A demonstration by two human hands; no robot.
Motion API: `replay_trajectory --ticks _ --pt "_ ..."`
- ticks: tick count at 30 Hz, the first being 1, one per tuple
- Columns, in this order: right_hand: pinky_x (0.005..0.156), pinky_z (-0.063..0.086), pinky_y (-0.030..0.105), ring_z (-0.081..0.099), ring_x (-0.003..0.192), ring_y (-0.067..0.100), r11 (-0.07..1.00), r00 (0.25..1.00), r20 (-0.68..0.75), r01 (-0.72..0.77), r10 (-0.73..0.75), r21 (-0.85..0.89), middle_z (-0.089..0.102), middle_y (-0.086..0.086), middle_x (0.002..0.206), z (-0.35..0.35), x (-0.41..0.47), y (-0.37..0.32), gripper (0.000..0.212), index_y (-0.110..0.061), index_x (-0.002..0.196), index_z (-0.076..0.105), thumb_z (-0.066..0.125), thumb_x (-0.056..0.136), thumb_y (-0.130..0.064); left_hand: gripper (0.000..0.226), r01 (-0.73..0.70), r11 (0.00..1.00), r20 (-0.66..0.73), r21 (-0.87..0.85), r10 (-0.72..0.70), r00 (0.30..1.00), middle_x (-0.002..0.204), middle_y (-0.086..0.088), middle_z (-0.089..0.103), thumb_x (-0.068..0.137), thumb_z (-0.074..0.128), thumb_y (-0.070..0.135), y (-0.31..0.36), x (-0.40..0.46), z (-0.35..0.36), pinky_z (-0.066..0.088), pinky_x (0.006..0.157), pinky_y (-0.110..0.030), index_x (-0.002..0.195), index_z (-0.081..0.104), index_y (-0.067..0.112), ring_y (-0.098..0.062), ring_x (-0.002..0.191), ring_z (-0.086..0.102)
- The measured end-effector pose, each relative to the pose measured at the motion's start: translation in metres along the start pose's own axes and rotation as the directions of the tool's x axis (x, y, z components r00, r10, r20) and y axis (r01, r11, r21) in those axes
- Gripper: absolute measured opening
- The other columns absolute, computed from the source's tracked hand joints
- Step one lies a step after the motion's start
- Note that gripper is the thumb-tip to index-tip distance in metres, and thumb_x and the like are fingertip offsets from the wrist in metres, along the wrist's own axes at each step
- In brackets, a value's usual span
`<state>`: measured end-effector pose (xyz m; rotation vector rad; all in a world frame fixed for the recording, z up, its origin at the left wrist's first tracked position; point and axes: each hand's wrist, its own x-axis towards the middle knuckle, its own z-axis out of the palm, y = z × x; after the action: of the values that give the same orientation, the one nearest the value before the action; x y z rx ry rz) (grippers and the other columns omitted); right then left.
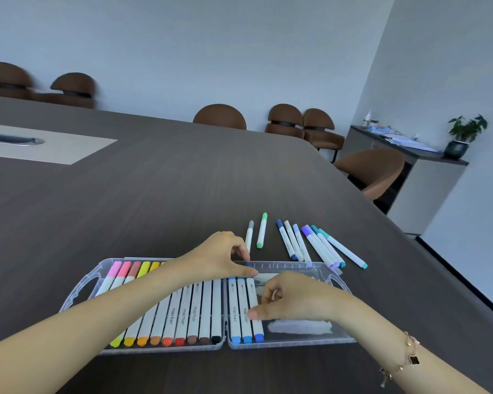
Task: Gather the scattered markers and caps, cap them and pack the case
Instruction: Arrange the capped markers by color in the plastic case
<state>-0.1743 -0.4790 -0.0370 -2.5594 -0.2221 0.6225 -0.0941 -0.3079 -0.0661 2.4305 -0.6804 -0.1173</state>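
Lying open on the dark surface point(168, 194), the clear plastic case point(80, 291) holds white-barrelled markers: pink through brown and black in its left half, three blue ones point(244, 308) in its right. The left hand point(222, 258) pinches the dark blue top cap of the third blue marker; the right hand point(291, 298) grips its barrel. Eight loose capped markers point(310, 245) lie just beyond the case.

Bare forearms — clover-charm bracelet point(409, 356), ring point(225, 232)
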Motion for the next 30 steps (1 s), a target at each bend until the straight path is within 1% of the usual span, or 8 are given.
replay_trajectory --ticks 7,12,15,19,21,23,26,30 --pt "0.058 0.035 0.019 0.044 0.056 0.005 0.999 1.0 -0.007 -0.005 0.004 -0.033 0.047 -0.01 0.058 0.003 0.005 0.006 0.036 -0.021 0.069 0.055 0.069 0.077 -0.053 0.023 0.009 0.999 -0.007 -0.044 -0.009 1.0 0.092 0.014 0.057 0.073 0.075 0.045 -0.006 0.001 0.005 0.041 0.073 -0.015 0.084 0.064 0.028 -0.006 0.09 0.053" --pt "0.06 0.037 0.021 0.044 0.057 0.005 0.998 0.999 0.021 0.032 -0.031 -0.058 0.049 -0.006 0.061 -0.006 0.01 0.009 0.039 -0.017 0.074 0.062 0.067 0.077 -0.055 0.018 -0.016 0.999 -0.034 0.044 0.018 0.999 0.09 0.011 0.055 0.077 0.074 0.04 -0.007 0.01 0.003 0.041 0.072 -0.016 0.081 0.062 0.027 -0.005 0.086 0.05" --pt "0.059 0.038 0.02 0.046 0.059 0.007 0.998 0.988 -0.152 -0.015 0.006 -0.055 0.05 -0.001 0.064 -0.031 0.023 0.021 0.047 -0.011 0.079 0.067 0.062 0.08 -0.058 0.004 -0.055 0.992 -0.087 0.109 0.065 0.994 0.09 0.008 0.056 0.087 0.064 0.028 -0.008 0.027 -0.001 0.041 0.074 -0.016 0.087 0.064 0.024 -0.005 0.084 0.052" --pt "0.056 0.039 0.017 0.053 0.062 0.008 0.976 0.906 -0.411 -0.17 0.102 -0.133 0.067 0.005 0.083 -0.057 0.048 0.046 0.029 -0.015 0.076 0.057 0.06 0.089 -0.04 0.015 -0.066 0.987 -0.11 0.145 0.083 0.99 0.095 0.004 0.057 0.093 0.055 0.019 -0.007 0.073 -0.004 0.045 0.081 -0.021 0.103 0.066 0.019 -0.005 0.084 0.052" --pt "0.062 0.044 0.022 0.055 0.066 0.013 0.96 0.888 -0.447 -0.211 0.11 -0.183 0.07 0.01 0.088 -0.059 0.065 0.055 0.026 -0.013 0.08 0.056 0.059 0.09 -0.038 0.021 -0.056 0.986 -0.104 0.155 0.072 0.992 0.103 0.0 0.057 0.095 0.051 0.018 -0.005 0.101 0.0 0.046 0.085 -0.023 0.11 0.065 0.018 -0.008 0.089 0.054" --pt "0.065 0.047 0.025 0.057 0.068 0.015 0.954 0.887 -0.443 -0.232 0.127 -0.191 0.067 0.009 0.082 -0.06 0.078 0.058 0.028 -0.012 0.083 0.056 0.057 0.09 -0.039 0.025 -0.032 0.988 -0.093 0.149 0.046 0.995 0.111 -0.004 0.055 0.096 0.049 0.016 -0.003 0.127 0.006 0.046 0.092 -0.029 0.115 0.064 0.018 -0.014 0.099 0.054" --pt "0.065 0.046 0.025 0.057 0.069 0.015 0.933 0.885 -0.446 -0.264 0.134 -0.243 0.055 0.001 0.069 -0.058 0.096 0.059 0.033 -0.015 0.075 0.05 0.054 0.091 -0.043 0.031 -0.01 0.976 -0.027 0.22 0.016 1.0 0.122 -0.006 0.051 0.096 0.045 0.016 -0.001 0.154 0.017 0.039 0.101 -0.036 0.123 0.061 0.02 -0.024 0.117 0.041" --pt "0.062 0.046 0.024 0.051 0.062 0.014 0.896 0.875 -0.473 -0.288 0.103 -0.338 0.043 -0.003 0.058 -0.055 0.107 0.055 0.039 -0.016 0.062 0.041 0.052 0.09 -0.04 0.033 -0.02 0.947 -0.062 0.32 0.042 0.997 0.122 -0.001 0.057 0.094 0.044 0.016 0.001 0.164 0.029 0.04 0.096 -0.034 0.119 0.065 0.024 -0.024 0.112 0.041"
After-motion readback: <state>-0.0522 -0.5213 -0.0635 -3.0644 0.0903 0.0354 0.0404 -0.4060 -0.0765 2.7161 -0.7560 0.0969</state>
